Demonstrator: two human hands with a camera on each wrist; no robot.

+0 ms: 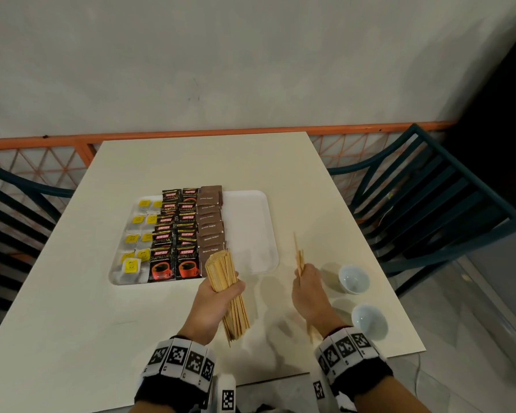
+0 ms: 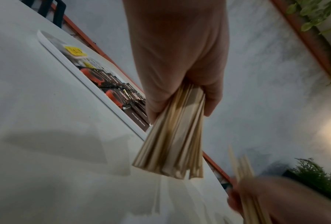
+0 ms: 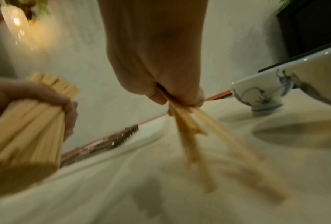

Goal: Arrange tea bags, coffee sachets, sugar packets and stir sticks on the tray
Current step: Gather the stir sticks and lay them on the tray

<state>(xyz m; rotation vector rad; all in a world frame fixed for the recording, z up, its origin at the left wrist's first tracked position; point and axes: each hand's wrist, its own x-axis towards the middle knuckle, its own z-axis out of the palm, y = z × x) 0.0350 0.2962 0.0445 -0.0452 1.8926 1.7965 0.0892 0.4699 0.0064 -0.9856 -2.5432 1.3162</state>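
A white tray point(image 1: 251, 222) lies on the cream table, its right part bare. On it sit yellow-tagged tea bags point(image 1: 137, 236) at the left, black Kopiko coffee sachets point(image 1: 175, 234) in the middle and brown sugar packets point(image 1: 210, 225) beside them. My left hand point(image 1: 218, 296) grips a thick bundle of wooden stir sticks point(image 1: 221, 275) just in front of the tray's near edge; the same bundle point(image 2: 172, 141) fans out in the left wrist view. My right hand point(image 1: 307, 281) pinches a few stir sticks point(image 1: 298, 254), right of the tray; these few sticks point(image 3: 195, 136) look blurred.
Two small white bowls point(image 1: 353, 278) point(image 1: 369, 321) stand on the table to the right of my right hand. Dark teal chairs point(image 1: 435, 198) flank the table, with an orange railing point(image 1: 191, 134) and a wall behind.
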